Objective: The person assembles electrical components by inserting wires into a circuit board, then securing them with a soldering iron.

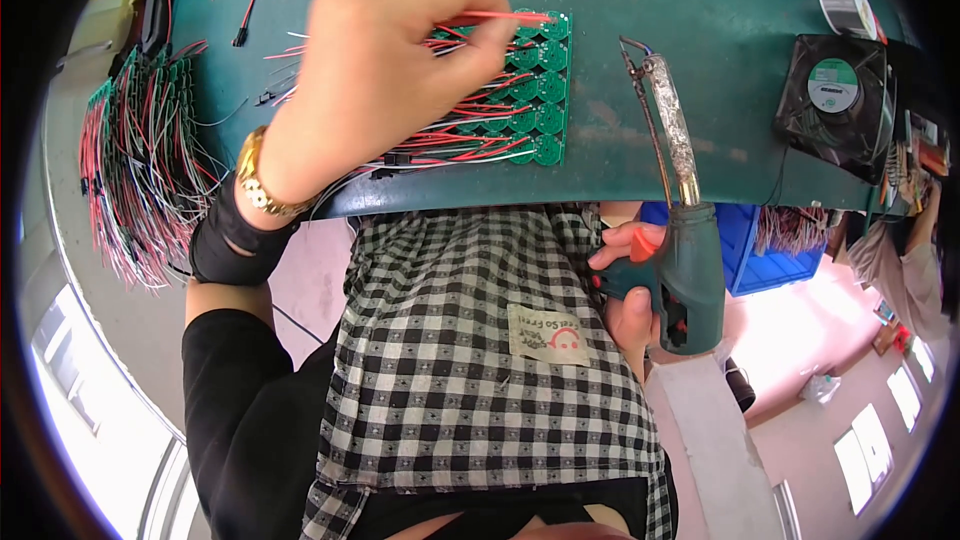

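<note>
Two hands busy: left hand (385,70) pinches red wire (495,17) over green circuit panel (530,90) near tabletop (700,10) front edge; right hand (628,285) grips soldering gun (688,270) below that edge.

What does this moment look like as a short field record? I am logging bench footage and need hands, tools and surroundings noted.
left hand: pinches a red wire over the green circuit board panel
right hand: grips the green soldering gun by its handle, held at the table edge
gun tip: points up over the green table, apart from the board
board: lies flat, red and white leads fanned out to its left
wrist: gold watch
nearby: black fan, solder spool, wired boards pile, blue bin
</note>
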A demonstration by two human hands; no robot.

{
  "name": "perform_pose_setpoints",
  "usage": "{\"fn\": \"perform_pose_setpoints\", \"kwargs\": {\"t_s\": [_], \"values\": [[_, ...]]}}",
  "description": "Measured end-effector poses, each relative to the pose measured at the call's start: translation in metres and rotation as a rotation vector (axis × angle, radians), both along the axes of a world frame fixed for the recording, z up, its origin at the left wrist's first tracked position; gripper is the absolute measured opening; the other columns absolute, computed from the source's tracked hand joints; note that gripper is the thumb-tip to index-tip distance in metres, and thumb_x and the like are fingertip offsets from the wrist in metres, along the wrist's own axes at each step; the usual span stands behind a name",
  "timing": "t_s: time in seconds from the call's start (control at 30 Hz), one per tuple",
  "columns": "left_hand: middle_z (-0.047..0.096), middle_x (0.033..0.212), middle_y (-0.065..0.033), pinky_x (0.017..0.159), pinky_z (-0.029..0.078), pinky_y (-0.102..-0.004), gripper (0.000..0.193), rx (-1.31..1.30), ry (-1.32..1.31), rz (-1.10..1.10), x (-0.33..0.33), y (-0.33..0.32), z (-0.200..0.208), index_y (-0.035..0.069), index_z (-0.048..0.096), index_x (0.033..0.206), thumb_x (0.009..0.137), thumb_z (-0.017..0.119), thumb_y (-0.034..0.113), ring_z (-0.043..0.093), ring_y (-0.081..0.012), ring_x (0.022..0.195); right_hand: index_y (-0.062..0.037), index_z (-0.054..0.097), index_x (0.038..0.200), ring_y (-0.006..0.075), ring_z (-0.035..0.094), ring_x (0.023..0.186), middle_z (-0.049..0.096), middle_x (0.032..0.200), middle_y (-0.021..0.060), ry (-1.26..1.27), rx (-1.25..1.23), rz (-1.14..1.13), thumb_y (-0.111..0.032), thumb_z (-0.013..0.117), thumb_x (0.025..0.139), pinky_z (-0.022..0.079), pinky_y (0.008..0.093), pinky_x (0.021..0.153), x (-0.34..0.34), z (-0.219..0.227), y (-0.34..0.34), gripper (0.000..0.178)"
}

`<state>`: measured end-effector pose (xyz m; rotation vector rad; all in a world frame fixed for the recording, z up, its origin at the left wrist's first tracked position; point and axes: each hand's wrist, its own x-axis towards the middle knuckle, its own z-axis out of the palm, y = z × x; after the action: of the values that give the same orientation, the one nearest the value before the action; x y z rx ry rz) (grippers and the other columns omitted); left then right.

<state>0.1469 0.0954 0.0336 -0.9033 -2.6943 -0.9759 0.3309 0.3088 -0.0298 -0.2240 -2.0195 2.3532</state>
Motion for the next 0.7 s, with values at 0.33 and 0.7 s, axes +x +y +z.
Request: {"fn": "perform_pose_setpoints", "kwargs": {"t_s": [0.33, 0.7], "values": [[0.051, 0.071, -0.0008, 0.049, 0.034, -0.0193, 0.006, 0.098, -0.223, 0.014, -0.001, 0.001, -0.037, 0.001, 0.058, 0.073, 0.071, 0.064, 0.000, 0.043, -0.0053, 0.056, 0.0043, 0.049, 0.113, 0.0177, 0.058, 0.075, 0.058, 0.099, 0.0147, -0.099, 0.011, 0.135, -0.032, 0.061, 0.080, 0.047, 0.0297, 0.067, -0.003, 0.010, -0.002, 0.051], [0.049, 0.069, -0.0011, 0.049, 0.035, -0.0202, 0.009, 0.128, -0.226, -0.016, -0.001, -0.001, -0.042, 0.000, 0.055, 0.070, 0.068, 0.063, -0.002, 0.043, -0.0057, 0.056, 0.0036, 0.054, 0.106, 0.0159, 0.059, 0.075, 0.059, 0.093, 0.0114, -0.106, 0.008, 0.125, -0.023, 0.060, 0.078, 0.048, 0.0279, 0.068, -0.006, 0.009, -0.011, 0.040]]}}
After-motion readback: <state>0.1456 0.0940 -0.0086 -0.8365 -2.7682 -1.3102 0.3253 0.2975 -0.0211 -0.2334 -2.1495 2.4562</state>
